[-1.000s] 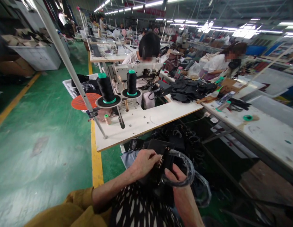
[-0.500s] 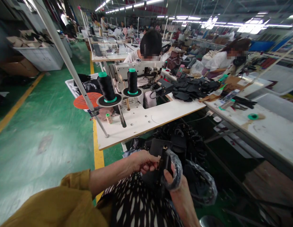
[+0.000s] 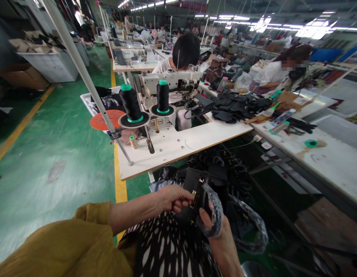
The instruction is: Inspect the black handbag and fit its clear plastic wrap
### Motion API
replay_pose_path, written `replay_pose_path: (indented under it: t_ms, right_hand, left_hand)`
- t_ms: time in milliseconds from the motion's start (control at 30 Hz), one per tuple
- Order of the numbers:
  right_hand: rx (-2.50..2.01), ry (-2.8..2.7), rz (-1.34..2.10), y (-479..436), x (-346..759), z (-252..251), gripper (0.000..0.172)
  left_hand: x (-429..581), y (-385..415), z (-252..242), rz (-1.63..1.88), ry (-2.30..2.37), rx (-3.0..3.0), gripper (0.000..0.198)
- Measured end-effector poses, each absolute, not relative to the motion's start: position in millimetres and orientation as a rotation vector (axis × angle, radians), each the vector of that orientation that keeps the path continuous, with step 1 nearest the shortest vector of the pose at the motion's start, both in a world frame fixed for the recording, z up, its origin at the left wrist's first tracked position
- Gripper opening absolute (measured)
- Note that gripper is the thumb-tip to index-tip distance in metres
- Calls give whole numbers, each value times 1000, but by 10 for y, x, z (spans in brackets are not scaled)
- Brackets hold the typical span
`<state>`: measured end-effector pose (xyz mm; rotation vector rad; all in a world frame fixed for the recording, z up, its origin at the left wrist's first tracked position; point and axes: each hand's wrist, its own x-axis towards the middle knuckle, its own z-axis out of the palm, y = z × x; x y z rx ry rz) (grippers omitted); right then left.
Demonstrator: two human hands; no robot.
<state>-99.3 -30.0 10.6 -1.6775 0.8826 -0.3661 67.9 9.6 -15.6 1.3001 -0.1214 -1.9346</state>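
Observation:
A black handbag [image 3: 192,177] with gold-coloured metal fittings rests at my lap, below the edge of the sewing table. Its handle [image 3: 215,209] is wrapped in clear plastic and loops over my right hand. My left hand [image 3: 178,198] is closed, thumb and fingertips pinching at the gold clasp [image 3: 195,199] on the bag's front. Through the handle loop, my right hand [image 3: 217,225] grips the bag's body; its thumb shows and the other fingers are hidden. Another plastic-wrapped handle [image 3: 256,227] curves out to the right of the bag.
Ahead stands a white sewing table [image 3: 178,150] with a sewing machine [image 3: 167,84] and black thread cones [image 3: 130,104]. A co-worker [image 3: 186,50] bends behind it. Black pieces [image 3: 239,105] are heaped on its right side. More black bags [image 3: 219,173] lie under the table. A metal pole [image 3: 80,73] rises at left.
The bag's front has turned slightly towards me, so more of the gold clasp shows. My left fingers have shifted a little left at the clasp. My right hand keeps its hold.

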Motion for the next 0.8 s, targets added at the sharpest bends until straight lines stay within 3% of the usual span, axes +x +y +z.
replay_pose_path:
  t_ms: [167,333,500,700,800]
  right_hand:
    - [-1671,896,-367,-405,-1026,-77,40]
    - [-1681,884,-360,-397,-1025,-77,44]
    - [-1721,897,-222,-306,-984,151,51]
    - [-1929,884,-156,-192,-921,73,42]
    - [-2203,837,-131,-167,-917,10,49]
  left_hand:
    - [629,206,-156,-1635,-602,1533,35]
    - [455,273,-170,-1057,-891,1806,27]
    - [374,217,-134,-1068,-889,1822,22]
    - [357,227,-79,-1122,-857,1667,45]
    - [335,223,0,-1082,-778,1570,35]
